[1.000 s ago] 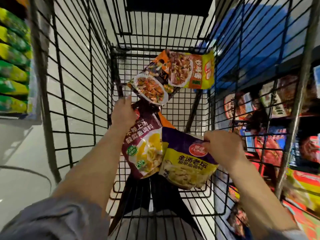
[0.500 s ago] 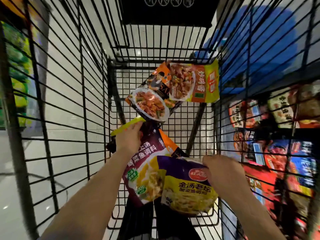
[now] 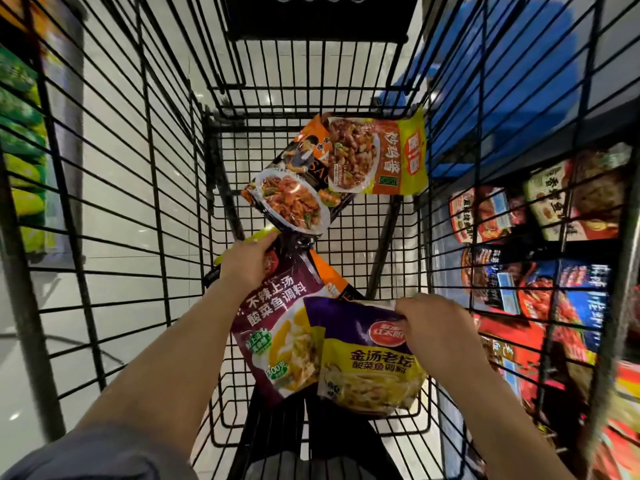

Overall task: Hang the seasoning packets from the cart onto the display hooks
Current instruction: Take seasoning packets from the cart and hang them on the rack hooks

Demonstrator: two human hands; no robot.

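Note:
I look down into a black wire cart (image 3: 166, 209). My left hand (image 3: 247, 261) grips the top edge of a maroon seasoning packet (image 3: 277, 327) with a yellow-green strip. My right hand (image 3: 436, 330) pinches the top of a purple and yellow packet (image 3: 367, 372) that overlaps the maroon one. At the far end of the cart floor lie an orange and yellow packet (image 3: 384, 157) and a dark packet with a noodle dish picture (image 3: 291, 199). An orange packet (image 3: 332, 285) peeks out under the maroon one.
Shelves with red and dark packets (image 3: 540, 258) stand close on the right, outside the cart wall. Green and yellow packets (image 3: 20, 161) fill a shelf on the left. A black panel (image 3: 318, 15) tops the cart's far end. Pale floor tiles show through the wires.
Both hands stay on their packets. The view has tilted and moved nearer, and the left hand has lifted the maroon packet's top edge, showing its yellow-green strip.

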